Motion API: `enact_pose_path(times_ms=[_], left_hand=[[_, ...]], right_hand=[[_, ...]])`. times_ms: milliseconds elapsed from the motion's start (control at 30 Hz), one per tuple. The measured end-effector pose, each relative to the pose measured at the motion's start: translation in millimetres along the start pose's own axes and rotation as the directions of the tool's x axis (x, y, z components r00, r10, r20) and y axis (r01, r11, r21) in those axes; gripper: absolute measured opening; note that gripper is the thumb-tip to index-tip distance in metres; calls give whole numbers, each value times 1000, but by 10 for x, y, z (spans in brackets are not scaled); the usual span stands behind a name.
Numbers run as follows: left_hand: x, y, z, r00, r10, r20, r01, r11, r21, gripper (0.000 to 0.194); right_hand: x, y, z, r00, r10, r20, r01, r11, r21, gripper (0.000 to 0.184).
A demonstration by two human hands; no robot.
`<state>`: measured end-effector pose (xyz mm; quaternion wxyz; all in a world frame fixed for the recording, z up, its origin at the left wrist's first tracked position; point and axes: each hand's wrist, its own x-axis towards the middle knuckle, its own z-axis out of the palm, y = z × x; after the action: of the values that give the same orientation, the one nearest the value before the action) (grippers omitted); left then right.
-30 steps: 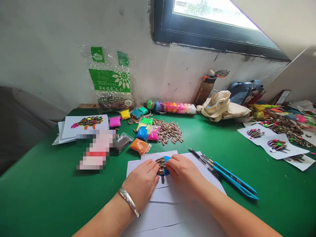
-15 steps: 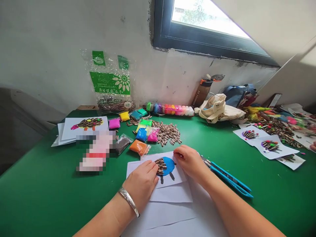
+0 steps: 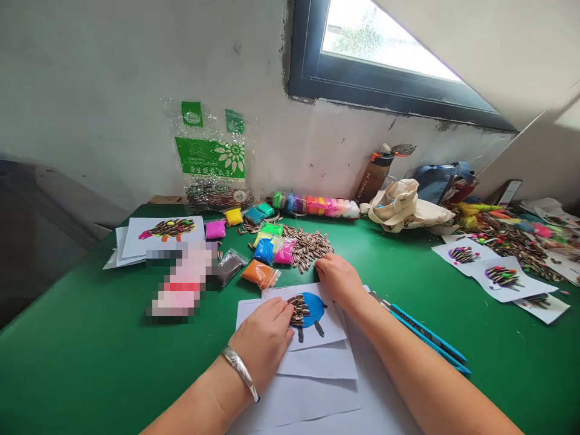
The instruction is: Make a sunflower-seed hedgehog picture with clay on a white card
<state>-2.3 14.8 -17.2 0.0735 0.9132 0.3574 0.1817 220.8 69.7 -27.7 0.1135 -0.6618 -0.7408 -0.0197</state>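
My left hand (image 3: 267,332), with a silver bangle at its wrist, lies with fingers outstretched on the left part of a small white card (image 3: 333,329). On that card is a blue clay shape (image 3: 312,311) with dark clay legs. Its left side is covered with rows of striped sunflower seeds, and my left fingertips touch them. My right hand (image 3: 339,278) is beyond the card's upper right corner, at the near edge of a loose pile of sunflower seeds (image 3: 308,244). Its fingers are bent together; whatever is between the fingertips is hidden.
Packets of coloured clay, one orange (image 3: 259,273), lie left of the seeds. A blue cutter (image 3: 428,335) rests beside my right forearm. Finished seed pictures (image 3: 510,278) lie right. Along the wall stand a seed bag (image 3: 211,160), a bottle (image 3: 374,175) and a cloth bag (image 3: 399,205).
My right hand has moved from the card's right edge, beside the blue shape, away to the seed pile. My left hand stays on the card. The view has tilted slightly.
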Motion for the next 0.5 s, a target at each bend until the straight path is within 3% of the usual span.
enact_pose_path(times_ms=[300,400,500], left_hand=[[0,-12,-4,1000,6,-21,-6,1000,-9,32],[-4,-25,9,999,19,-46,-20,1000,-20,31],[2,-26,14,999,23,-37,-23,1000,-6,31]], right_hand=[[-44,-22,-28,990,66,-125,-64,998,25,21],[-83,-37,-158,973,131,-191,-93,977,194,24],[-206,-115,-302,980,121,-156,-35,883,468,17]])
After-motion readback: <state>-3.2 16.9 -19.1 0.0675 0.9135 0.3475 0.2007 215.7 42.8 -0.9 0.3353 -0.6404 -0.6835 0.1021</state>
